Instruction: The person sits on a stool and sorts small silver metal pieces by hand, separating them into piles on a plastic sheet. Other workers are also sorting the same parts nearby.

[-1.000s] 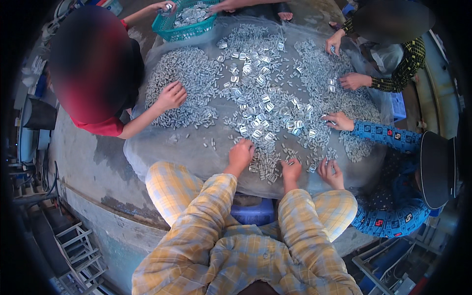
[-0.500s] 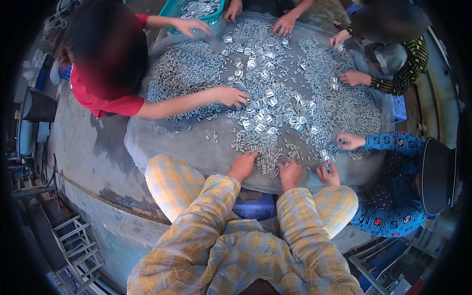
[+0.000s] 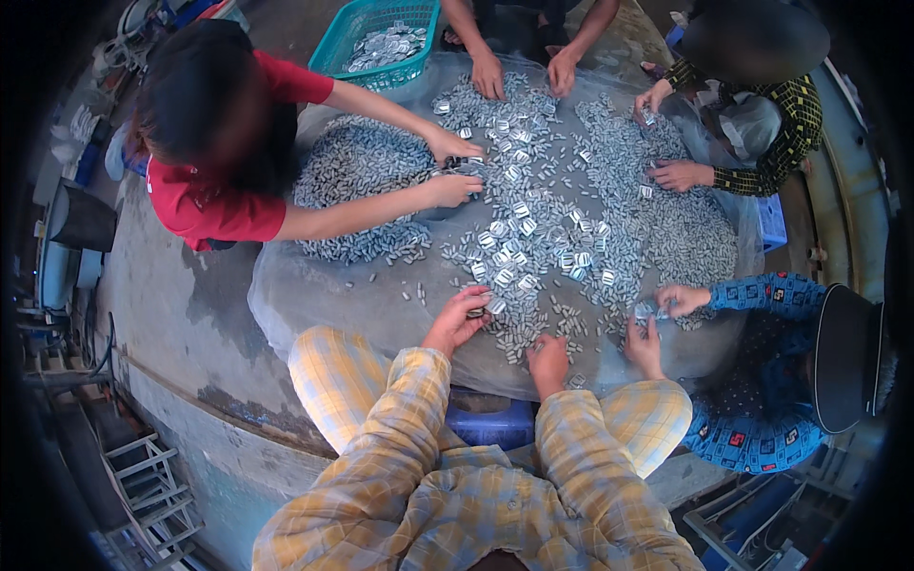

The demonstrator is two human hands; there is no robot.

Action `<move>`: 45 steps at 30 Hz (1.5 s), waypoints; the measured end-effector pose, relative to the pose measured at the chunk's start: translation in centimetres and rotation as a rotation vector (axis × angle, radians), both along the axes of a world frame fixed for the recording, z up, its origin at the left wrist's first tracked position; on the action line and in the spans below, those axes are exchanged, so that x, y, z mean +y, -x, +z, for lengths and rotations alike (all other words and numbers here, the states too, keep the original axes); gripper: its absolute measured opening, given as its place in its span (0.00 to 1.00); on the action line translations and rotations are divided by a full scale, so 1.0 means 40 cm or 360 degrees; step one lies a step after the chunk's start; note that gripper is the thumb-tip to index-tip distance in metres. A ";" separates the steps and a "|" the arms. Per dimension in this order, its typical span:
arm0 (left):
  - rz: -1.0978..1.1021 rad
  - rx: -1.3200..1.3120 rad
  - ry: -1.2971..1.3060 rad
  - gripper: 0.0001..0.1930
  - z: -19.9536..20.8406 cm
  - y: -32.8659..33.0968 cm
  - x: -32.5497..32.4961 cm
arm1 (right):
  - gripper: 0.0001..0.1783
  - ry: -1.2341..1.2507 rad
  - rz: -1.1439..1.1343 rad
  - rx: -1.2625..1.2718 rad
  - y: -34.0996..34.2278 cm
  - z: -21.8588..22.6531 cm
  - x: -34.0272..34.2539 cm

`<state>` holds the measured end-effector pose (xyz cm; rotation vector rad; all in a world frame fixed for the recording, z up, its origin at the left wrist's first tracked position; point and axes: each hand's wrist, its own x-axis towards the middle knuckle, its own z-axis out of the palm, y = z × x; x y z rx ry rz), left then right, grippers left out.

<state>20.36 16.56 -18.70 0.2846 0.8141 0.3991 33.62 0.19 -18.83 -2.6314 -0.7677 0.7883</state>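
Observation:
My left hand is raised at the near edge of a spread of small grey metal pieces. Its fingers are curled, with a shiny flat square piece at the fingertips and something dark beneath them. My right hand rests low at the same edge, fingers bent down against the small pieces; what they pinch, if anything, is hidden. Several more shiny square pieces lie scattered over the middle of the spread.
A dense heap of grey pieces lies left, near a person in a red shirt. A green basket of shiny pieces stands at the back. Other people's hands work on the right and far sides. A blue stool shows between my knees.
My left hand has lifted and turned, now with a shiny square piece at its fingertips. My right hand has drawn slightly nearer and left. The red-shirted person's hands have come together over the heap.

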 end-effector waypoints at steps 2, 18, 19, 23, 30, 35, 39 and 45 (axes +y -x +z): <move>0.0092 -0.0159 0.0050 0.10 -0.003 -0.005 -0.005 | 0.12 -0.0039 -0.0381 0.0137 -0.034 -0.033 0.041; 0.0594 -0.0401 0.0225 0.18 0.005 -0.159 -0.123 | 0.20 -0.1668 -0.0605 0.1304 0.070 0.075 0.217; 0.0668 -0.0516 0.0362 0.21 -0.003 -0.150 -0.109 | 0.19 -0.1508 -0.0333 0.0964 0.070 0.113 0.225; 0.0995 -0.0647 0.0485 0.22 0.035 -0.156 -0.014 | 0.16 -0.1910 -0.0380 0.0558 0.030 0.177 0.252; 0.1348 -0.0807 -0.0121 0.36 0.384 -0.164 0.713 | 0.11 -0.1449 -0.1127 0.0520 -0.118 0.030 0.257; 0.1082 -0.0264 -0.0707 0.40 0.588 -0.256 0.739 | 0.18 -0.0745 -0.0889 0.0309 -0.137 -0.064 0.247; 0.0207 0.0465 -0.1739 0.15 0.317 -0.227 0.614 | 0.25 -0.0378 -0.0488 0.0054 -0.106 -0.077 0.286; -0.1309 0.2229 -0.1994 0.15 -0.009 -0.168 0.223 | 0.17 -0.0253 -0.0426 0.0069 -0.091 -0.043 0.261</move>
